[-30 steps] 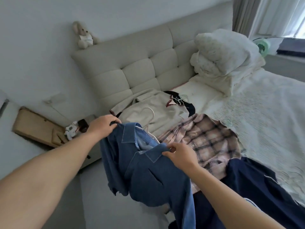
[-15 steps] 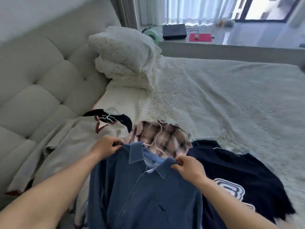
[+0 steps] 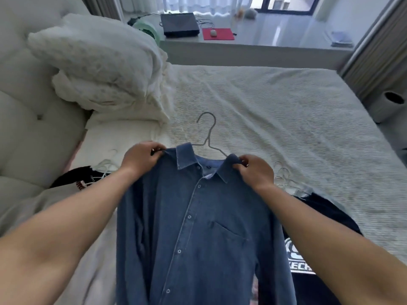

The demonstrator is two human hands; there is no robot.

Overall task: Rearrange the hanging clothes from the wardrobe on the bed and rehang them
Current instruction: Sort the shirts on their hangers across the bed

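Since the earlier frame, I have lifted the blue shirt (image 3: 193,227) higher and spread it flat, so its front now faces me with the wire hanger (image 3: 208,137) hook showing above the collar. My left hand (image 3: 141,160) pinches the shirt's left shoulder with curled fingers; my right hand (image 3: 253,170) pinches its right shoulder the same way. The shirt hangs between my arms, above the near edge of the bed (image 3: 275,111). Left of the shirt lies a grey garment (image 3: 33,205). Right of the shirt lies a dark top (image 3: 326,219) with white lettering. A heap of white pillows (image 3: 99,62) sits beyond the shirt, to its left.
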